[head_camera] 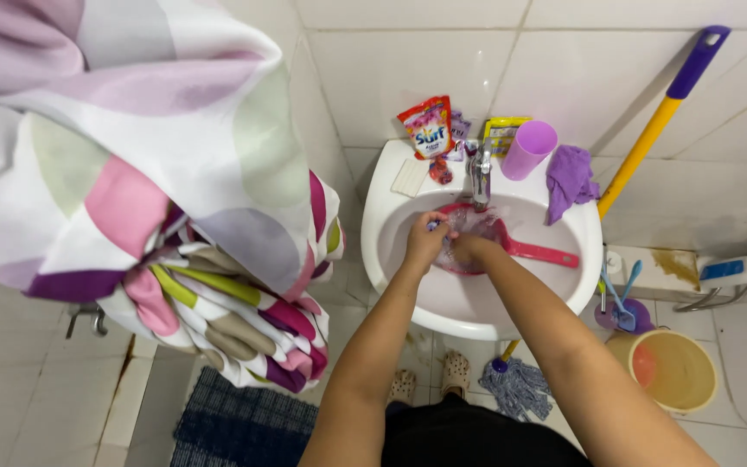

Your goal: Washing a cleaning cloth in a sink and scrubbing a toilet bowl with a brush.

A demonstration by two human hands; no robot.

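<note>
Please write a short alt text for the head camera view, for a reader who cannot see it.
A person's left hand and right hand rub something under the running tap in a white sink, over a pink dipper. A mop leans on the tiled wall; a patterned curtain hangs left.

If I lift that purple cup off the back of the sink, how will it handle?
The purple cup looks like thin plastic, so probably light and fairly stiff. It leans on the sink rim rather than standing flat, so a nudge may tip or roll it. With the tap running, it may be wet and slippery.
</note>
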